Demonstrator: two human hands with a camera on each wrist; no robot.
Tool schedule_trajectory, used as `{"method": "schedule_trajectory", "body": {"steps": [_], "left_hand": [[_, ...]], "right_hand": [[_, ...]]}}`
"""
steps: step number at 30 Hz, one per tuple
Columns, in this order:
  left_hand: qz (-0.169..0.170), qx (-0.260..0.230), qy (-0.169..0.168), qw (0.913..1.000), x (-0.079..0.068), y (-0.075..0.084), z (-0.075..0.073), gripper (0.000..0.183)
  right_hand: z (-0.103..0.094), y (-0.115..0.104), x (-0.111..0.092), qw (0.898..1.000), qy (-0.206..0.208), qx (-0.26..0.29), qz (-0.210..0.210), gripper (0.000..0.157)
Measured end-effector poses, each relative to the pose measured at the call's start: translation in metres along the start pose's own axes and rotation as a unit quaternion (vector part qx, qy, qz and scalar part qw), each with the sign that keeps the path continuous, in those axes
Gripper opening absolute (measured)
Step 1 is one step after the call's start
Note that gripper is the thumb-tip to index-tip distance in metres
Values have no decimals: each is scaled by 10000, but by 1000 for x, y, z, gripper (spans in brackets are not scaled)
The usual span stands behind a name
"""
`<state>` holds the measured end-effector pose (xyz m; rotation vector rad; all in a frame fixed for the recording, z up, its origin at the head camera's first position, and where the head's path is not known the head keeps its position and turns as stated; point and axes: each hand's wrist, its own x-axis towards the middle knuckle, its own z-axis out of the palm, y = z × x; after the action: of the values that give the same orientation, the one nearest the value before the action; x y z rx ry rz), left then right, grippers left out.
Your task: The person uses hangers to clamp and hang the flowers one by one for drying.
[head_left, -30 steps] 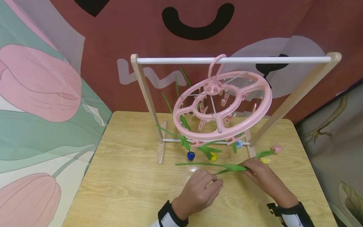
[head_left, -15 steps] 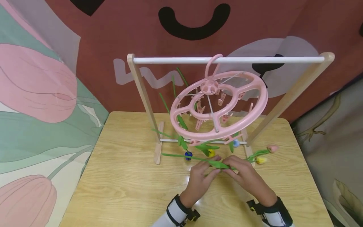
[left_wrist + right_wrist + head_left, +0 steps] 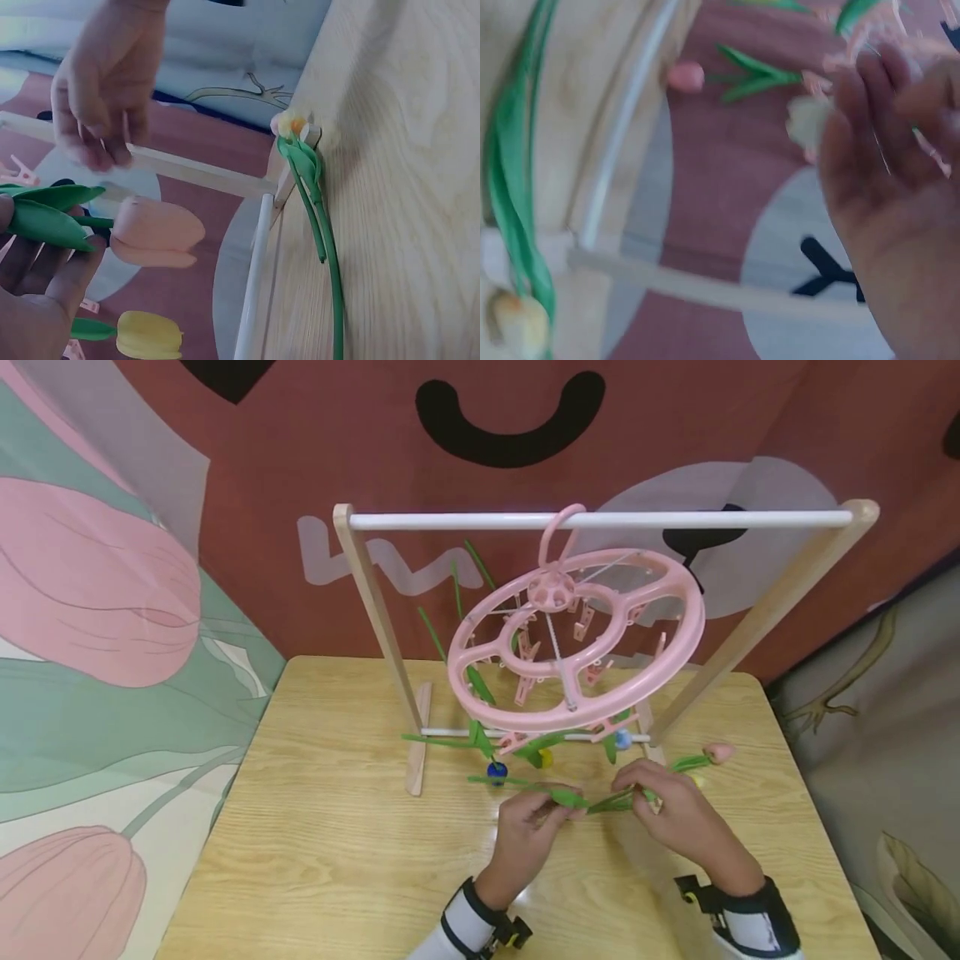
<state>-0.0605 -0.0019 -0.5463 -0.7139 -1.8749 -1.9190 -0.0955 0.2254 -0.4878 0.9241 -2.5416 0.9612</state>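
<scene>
My left hand (image 3: pixel 525 835) pinches a tulip (image 3: pixel 566 797) around its leaves, its thin green stem pointing left. In the left wrist view the held tulip's pink bloom (image 3: pixel 157 229) sticks out beyond the fingers. To the right, my right hand (image 3: pixel 682 814) hovers with loosely bent fingers; no tulip shows between them in the left wrist view (image 3: pixel 112 90). Below it lie more tulips on the table, with a pink bloom (image 3: pixel 718 752) and a yellow one partly covered by the hand. Their green stems (image 3: pixel 330 262) run along the wood.
A pink round clip hanger (image 3: pixel 577 639) hangs from the white top bar (image 3: pixel 450 522) of a wooden rack. Tulips hang bloom-down from its clips: dark blue (image 3: pixel 497 773), yellow (image 3: pixel 546 758) and light blue (image 3: pixel 622 740). A printed cloth (image 3: pixel 262 610) stands behind the table.
A second ago my right hand held the tulip while the left was apart. The hands met around it, then the right drew away to the right, leaving the tulip in my left.
</scene>
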Motion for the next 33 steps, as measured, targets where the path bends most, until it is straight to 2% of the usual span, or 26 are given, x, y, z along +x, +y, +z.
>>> {"method": "schedule_trajectory", "body": {"steps": [3,6,8,11,17,19,22,25,33], "left_hand": [[180,48,-61,9998,-1,-2,-3,17],[391,335,-146,9986,-1,-4,-7,14],[554,624,-202,9963,0,-4,-10,13],[642,960,-313,9928,0,-4,-13,11],[588,1250,-572,9888,-3,1,-15,16],[581,1297,-624,9879,-3,1,-15,18],[564,1334,-660,9872,-3,1,-16,19],[536,1326,-672,9874,-3,1,-17,20],[434,1318,-709,9878,-4,3,-20,20]], "right_hand": [[-20,6,7,9966,756,-169,292,34],[-40,8,21,9880,1385,27,677,47],[-52,8,33,9822,1642,381,833,59],[-63,10,51,9752,1825,817,953,66],[-72,15,85,9668,1646,1341,1420,55],[-74,14,94,9636,1548,1640,1433,51],[-77,11,104,9532,1432,2300,1339,45],[-81,7,108,9383,1360,2943,1206,42],[-87,-3,95,9212,1168,3545,1096,44]]}}
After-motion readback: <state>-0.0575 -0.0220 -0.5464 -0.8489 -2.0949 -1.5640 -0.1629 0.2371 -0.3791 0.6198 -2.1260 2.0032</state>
